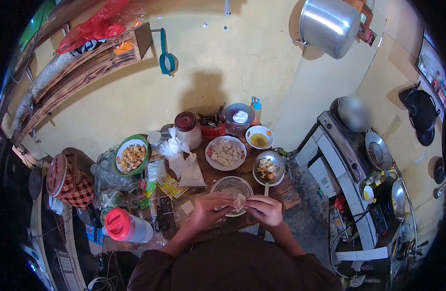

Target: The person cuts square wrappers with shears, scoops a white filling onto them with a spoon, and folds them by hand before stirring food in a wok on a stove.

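Observation:
My left hand (214, 208) and my right hand (264, 210) meet in front of my body, fingertips closed on a small pale dumpling wrapper (239, 201). It looks folded, and fingers hide part of it. Beneath it is a round bowl (218, 185) with a whitish inside. A flat, square pale wrapper (187, 207) lies on the table left of my left hand. Farther back, a plate (210, 160) holds several whitish pieces. To its right, a metal strainer ladle (281, 167) with fried-looking pieces rests over a bowl, its handle pointing toward me.
A red-lidded pitcher (143, 230), a green-rimmed bowl (146, 160) of browned pieces and plastic bags (193, 170) crowd the wooden table's left. At the back stand a red-lidded jar (189, 133) and a bowl of yellowish liquid (258, 138). A stove (337, 143) is at right.

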### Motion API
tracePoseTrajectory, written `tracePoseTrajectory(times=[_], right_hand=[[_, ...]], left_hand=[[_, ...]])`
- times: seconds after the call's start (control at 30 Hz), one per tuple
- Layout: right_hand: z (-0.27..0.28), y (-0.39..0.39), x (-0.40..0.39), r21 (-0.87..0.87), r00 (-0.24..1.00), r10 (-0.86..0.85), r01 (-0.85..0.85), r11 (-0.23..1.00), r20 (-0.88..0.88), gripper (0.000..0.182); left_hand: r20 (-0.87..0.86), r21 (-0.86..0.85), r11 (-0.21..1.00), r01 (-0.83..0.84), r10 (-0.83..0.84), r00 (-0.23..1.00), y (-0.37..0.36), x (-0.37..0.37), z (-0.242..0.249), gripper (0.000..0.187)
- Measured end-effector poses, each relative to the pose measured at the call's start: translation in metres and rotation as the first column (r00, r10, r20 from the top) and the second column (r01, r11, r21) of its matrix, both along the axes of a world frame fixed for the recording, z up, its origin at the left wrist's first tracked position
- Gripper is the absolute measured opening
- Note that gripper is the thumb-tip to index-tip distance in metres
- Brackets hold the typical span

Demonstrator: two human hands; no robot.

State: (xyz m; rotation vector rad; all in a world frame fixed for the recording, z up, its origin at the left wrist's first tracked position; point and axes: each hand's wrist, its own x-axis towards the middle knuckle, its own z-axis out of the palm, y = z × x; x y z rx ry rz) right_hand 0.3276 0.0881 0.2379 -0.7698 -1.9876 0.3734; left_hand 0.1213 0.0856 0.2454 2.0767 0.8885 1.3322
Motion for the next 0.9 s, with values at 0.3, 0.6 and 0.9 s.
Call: tracePoseTrajectory(times=[0.3,0.6,0.9], right_hand=[[0.004,-0.011,-0.004,-0.162,0.963,-0.115,0.077,0.984,-0.245,0.023],[-0.013,-0.008,0.003,-0.322,0.948,-0.139,0.041,0.946,-0.286,0.036],[-0.03,-0.005,0.012,-0.497,0.863,-0.193,-0.076,0.864,-0.467,0.034]], left_hand=[[0.258,-0.23,0.973,-0.013,0.074,0.963,-0.009,0.028,-0.016,0.016],[0.311,-0.369,0.928,0.044,0.079,0.947,-0.003,0.039,-0.025,0.02],[0.317,-0.603,0.785,0.142,0.073,0.946,0.013,0.054,-0.022,0.027]])
